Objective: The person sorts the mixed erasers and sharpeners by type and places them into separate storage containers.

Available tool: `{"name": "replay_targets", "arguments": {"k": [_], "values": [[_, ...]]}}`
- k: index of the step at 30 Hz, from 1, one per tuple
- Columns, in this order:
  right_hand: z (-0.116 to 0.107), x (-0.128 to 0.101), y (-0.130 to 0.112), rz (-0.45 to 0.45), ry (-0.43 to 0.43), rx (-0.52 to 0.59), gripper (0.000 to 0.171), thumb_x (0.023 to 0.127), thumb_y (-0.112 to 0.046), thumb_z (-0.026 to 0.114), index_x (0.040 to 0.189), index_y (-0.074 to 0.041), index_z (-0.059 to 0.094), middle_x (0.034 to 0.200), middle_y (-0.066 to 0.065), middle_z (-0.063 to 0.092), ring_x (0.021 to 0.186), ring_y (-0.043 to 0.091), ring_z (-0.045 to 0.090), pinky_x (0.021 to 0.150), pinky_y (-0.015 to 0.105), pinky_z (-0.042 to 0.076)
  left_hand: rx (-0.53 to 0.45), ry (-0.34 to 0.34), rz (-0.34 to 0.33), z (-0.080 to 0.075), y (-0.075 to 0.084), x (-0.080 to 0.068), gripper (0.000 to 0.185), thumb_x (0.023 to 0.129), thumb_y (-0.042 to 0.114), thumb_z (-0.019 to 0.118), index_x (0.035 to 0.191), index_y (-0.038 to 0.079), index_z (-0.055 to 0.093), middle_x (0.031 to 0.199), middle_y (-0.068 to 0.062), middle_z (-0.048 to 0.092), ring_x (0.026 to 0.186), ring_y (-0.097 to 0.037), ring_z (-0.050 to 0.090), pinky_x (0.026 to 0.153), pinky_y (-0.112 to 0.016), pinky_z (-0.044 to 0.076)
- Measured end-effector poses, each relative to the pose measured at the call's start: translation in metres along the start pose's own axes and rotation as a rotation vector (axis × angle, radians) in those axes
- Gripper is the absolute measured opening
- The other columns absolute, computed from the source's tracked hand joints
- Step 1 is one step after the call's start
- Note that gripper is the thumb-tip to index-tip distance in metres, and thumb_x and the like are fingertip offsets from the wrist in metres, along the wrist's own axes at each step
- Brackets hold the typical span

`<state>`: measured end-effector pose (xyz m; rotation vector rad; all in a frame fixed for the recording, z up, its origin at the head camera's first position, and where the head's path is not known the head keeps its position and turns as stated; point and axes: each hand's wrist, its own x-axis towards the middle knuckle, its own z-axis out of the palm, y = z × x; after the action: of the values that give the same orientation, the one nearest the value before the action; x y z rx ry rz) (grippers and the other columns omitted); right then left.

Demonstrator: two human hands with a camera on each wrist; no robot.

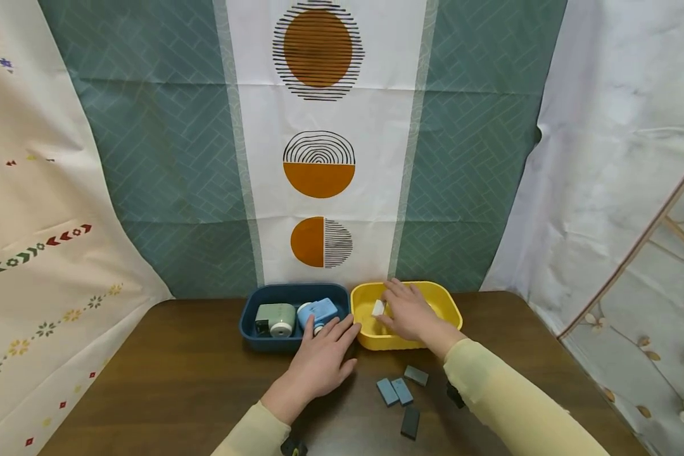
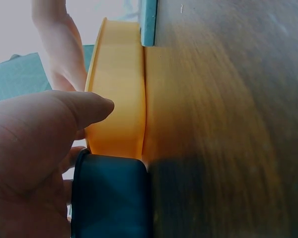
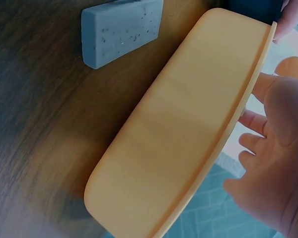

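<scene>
In the head view, my right hand (image 1: 411,311) reaches into the yellow bin (image 1: 399,342) and pinches a small white block (image 1: 379,308) between thumb and fingers. My left hand (image 1: 321,364) lies with fingers spread at the front right corner of the navy blue bin (image 1: 262,344). Inside that bin sit a pale green boxy device (image 1: 276,318) with a round white part and a light blue one (image 1: 319,310), partly covered by my left fingertips. The right wrist view shows the right hand (image 3: 283,134) behind the yellow rim, the white block mostly hidden there.
On the brown table (image 1: 194,373), several small blocks lie before the yellow bin: two blue-grey ones side by side (image 1: 394,392), a grey one (image 1: 417,375) and a dark one (image 1: 410,422). Both bins touch, close to the hanging cloth (image 1: 462,190) behind.
</scene>
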<state>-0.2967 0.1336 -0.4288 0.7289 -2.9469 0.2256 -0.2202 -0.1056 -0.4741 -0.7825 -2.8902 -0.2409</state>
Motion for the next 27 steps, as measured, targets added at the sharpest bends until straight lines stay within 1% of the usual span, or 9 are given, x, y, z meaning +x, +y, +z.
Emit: {"name": "replay_targets", "arguments": {"k": [5, 12, 16, 20, 24, 27], "values": [[0.005, 0.002, -0.002, -0.008, -0.006, -0.026, 0.04, 0.109, -0.037, 0.072, 0.132, -0.004, 0.067, 0.169, 0.024, 0.044, 0.163, 0.043, 0.03, 0.131, 0.067, 0.022, -0.012, 0.0, -0.003, 0.004, -0.001, -0.002, 0.069, 0.109, 0.043, 0.07, 0.17, 0.021, 0.047, 0.178, -0.002, 0.037, 0.16, -0.034, 0.04, 0.128, -0.076, 0.011], [0.001, 0.009, 0.0, -0.02, -0.005, -0.056, 0.039, 0.109, -0.037, 0.072, 0.13, -0.004, 0.066, 0.168, 0.024, 0.045, 0.163, 0.042, 0.03, 0.13, 0.067, 0.022, -0.007, 0.002, -0.01, 0.001, -0.002, 0.0, 0.07, 0.109, 0.044, 0.07, 0.17, 0.021, 0.047, 0.179, -0.002, 0.036, 0.161, -0.034, 0.038, 0.129, -0.076, 0.009], [-0.001, 0.012, 0.003, -0.01, -0.008, -0.073, 0.041, 0.109, -0.038, 0.071, 0.132, -0.004, 0.066, 0.169, 0.023, 0.044, 0.164, 0.041, 0.029, 0.131, 0.066, 0.02, -0.003, 0.005, 0.0, -0.002, -0.001, 0.004, 0.07, 0.109, 0.044, 0.069, 0.171, 0.021, 0.045, 0.179, -0.002, 0.034, 0.162, -0.034, 0.037, 0.129, -0.076, 0.009], [-0.001, 0.014, 0.003, -0.013, -0.026, -0.07, 0.047, 0.11, -0.039, 0.069, 0.14, -0.003, 0.064, 0.172, 0.024, 0.041, 0.165, 0.041, 0.027, 0.132, 0.065, 0.018, 0.008, -0.001, -0.006, -0.003, -0.001, 0.005, 0.07, 0.109, 0.044, 0.069, 0.171, 0.021, 0.045, 0.179, -0.002, 0.034, 0.162, -0.033, 0.036, 0.129, -0.075, 0.009], [-0.001, 0.015, 0.003, -0.01, -0.047, -0.077, 0.058, 0.112, -0.041, 0.066, 0.153, -0.001, 0.058, 0.173, 0.023, 0.039, 0.166, 0.04, 0.024, 0.133, 0.064, 0.017, 0.008, -0.011, -0.008, -0.002, -0.001, 0.004, 0.07, 0.11, 0.045, 0.069, 0.171, 0.021, 0.045, 0.18, -0.002, 0.034, 0.163, -0.033, 0.035, 0.129, -0.075, 0.008], [0.0, 0.013, 0.005, -0.004, -0.051, -0.086, 0.063, 0.113, -0.04, 0.065, 0.159, 0.0, 0.053, 0.174, 0.022, 0.038, 0.166, 0.039, 0.024, 0.133, 0.064, 0.016, 0.006, -0.013, -0.007, -0.003, 0.0, 0.004, 0.07, 0.11, 0.045, 0.069, 0.171, 0.022, 0.045, 0.18, -0.001, 0.033, 0.163, -0.033, 0.035, 0.129, -0.075, 0.008]]}}
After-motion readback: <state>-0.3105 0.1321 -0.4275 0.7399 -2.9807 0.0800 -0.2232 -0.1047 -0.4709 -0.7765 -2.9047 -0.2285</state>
